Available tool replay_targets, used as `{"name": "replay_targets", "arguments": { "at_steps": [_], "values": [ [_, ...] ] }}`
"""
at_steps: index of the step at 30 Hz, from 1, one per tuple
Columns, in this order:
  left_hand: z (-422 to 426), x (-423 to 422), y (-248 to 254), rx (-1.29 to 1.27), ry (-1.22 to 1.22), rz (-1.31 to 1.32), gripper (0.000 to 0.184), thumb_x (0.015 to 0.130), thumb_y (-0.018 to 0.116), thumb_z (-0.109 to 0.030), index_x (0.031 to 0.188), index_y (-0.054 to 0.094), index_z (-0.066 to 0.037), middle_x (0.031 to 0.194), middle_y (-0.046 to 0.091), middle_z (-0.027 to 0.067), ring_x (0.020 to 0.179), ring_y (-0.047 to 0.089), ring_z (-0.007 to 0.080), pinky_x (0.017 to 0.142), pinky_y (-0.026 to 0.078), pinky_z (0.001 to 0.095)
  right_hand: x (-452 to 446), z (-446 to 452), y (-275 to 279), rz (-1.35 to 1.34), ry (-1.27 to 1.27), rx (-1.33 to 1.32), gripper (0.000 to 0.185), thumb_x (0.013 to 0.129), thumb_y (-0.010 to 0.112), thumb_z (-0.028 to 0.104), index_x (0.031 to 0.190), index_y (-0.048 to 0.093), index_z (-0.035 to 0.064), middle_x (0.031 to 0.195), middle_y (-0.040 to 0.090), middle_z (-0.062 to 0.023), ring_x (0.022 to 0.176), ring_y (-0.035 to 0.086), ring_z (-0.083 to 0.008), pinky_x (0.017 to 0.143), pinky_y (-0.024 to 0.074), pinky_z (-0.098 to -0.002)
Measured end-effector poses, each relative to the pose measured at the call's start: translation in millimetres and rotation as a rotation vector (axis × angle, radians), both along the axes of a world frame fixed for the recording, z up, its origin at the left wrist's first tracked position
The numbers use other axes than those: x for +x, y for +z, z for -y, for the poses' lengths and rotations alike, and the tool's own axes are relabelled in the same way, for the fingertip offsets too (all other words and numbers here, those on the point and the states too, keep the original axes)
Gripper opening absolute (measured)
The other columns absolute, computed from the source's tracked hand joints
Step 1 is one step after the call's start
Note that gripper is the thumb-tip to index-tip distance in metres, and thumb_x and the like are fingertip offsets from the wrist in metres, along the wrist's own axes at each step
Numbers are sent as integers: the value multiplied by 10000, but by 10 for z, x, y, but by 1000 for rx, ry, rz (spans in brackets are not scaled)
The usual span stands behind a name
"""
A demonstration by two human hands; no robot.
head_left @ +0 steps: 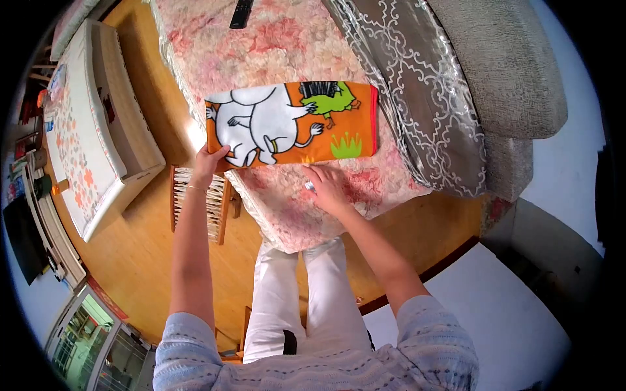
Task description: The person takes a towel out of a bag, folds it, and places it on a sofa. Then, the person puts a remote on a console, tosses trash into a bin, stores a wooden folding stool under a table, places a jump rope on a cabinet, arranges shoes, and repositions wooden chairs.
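Note:
A folded orange cloth, printed with white cartoon figures and a green one, lies on the pink floral cover. Red trim runs along its right end. At the cloth's lower left corner, my left hand is closed on the edge, thumb on top. My right hand rests just below the cloth's near edge, its fingers stretched toward it and apart. Beside that thumb shows a small whitish thing, too small to name.
A black remote control lies at the cover's far end. Right of it are a grey-and-silver patterned cloth and a grey sofa part. A white table with a flower print and a woven stool stand on the left.

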State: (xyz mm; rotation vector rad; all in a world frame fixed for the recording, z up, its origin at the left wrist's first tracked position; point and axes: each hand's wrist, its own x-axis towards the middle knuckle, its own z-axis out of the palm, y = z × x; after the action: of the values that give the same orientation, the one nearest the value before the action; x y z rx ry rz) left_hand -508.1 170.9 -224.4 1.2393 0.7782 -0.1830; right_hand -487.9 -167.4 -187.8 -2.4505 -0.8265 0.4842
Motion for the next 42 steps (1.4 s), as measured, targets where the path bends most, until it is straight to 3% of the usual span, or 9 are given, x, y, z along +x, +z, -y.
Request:
{"name": "replay_targets", "arguments": {
  "at_steps": [5, 15, 17, 21, 24, 26, 35, 38, 42],
  "values": [
    [2, 125, 610, -95, 51, 113, 236, 765, 645, -20, 988, 571, -5, 890, 628, 68, 768, 602, 142, 706, 494, 263, -17, 48, 11, 87, -165, 20, 511, 758, 542, 19, 1251, 407, 43, 1226, 461, -182, 1091, 484, -321, 922, 379, -387],
    [724, 598, 3338, 319, -224, 596, 393, 711, 626, 39, 1093, 537, 19, 938, 602, 42, 808, 572, 111, 728, 476, 246, 801, -483, 867, -995, -561, 1373, 518, 897, 453, 188, 1347, 239, 47, 1302, 399, -151, 1160, 446, -281, 946, 390, -364],
    [988, 663, 3359, 670, -543, 754, 284, 675, 565, 62, 949, 550, -11, 871, 558, 118, 821, 572, 254, 714, 462, 302, 903, -404, 963, -486, -328, 909, 539, 889, 472, 207, 1349, 241, 48, 1310, 393, -147, 1170, 435, -284, 955, 379, -366],
    [1751, 545, 2773, 1069, -826, 853, 234, 687, 556, -39, 920, 536, -30, 1187, 483, 256, 1097, 468, 413, 950, 366, 446, 851, -308, 1217, -259, -336, 1118, 536, 888, 463, 349, 1307, 340, 37, 1310, 420, -120, 1171, 420, -277, 1000, 315, -387],
    [2187, 197, 1868, 1158, -806, 825, 210, 714, 531, -53, 921, 570, -52, 1175, 516, 194, 1099, 478, 361, 949, 352, 430, 593, 559, 199, -1158, -780, 1720, 568, 888, 429, 402, 1309, 327, 33, 1301, 425, -134, 1165, 429, -265, 999, 313, -397],
    [2297, -77, 1329, 1172, -881, 780, 233, 730, 520, -58, 959, 563, -49, 1201, 501, 202, 1136, 455, 367, 978, 337, 425, 566, 876, 185, -942, -1148, 1562, 556, 895, 400, 408, 1310, 319, 47, 1283, 446, -132, 1158, 440, -255, 1009, 294, -402],
    [1980, -358, 1197, 664, -931, 589, 324, 722, 580, -59, 1044, 546, -49, 1231, 489, 187, 1164, 443, 332, 987, 351, 404, 1252, -311, 402, -915, 166, 498, 421, 929, 414, 304, 1260, 399, 45, 1121, 581, -107, 1108, 492, -155, 982, 327, -290],
    [1373, -7, 1141, 396, -754, 506, 374, 695, 666, -79, 1045, 544, -32, 975, 601, 145, 888, 586, 269, 781, 474, 358, 1482, -520, 37, -1161, 376, 166, 418, 929, 418, 320, 1233, 433, 34, 1082, 601, -93, 1065, 520, -128, 940, 374, -281],
    [414, 777, 971, 76, -479, 86, 293, 761, 692, -152, 1020, 590, -60, 811, 617, 23, 676, 582, 97, 568, 473, 216, 1700, -67, -361, -1178, -222, 293, 561, 867, 460, 512, 1127, 551, 24, 1036, 606, -69, 929, 559, -146, 824, 442, -270]
  ]
}}
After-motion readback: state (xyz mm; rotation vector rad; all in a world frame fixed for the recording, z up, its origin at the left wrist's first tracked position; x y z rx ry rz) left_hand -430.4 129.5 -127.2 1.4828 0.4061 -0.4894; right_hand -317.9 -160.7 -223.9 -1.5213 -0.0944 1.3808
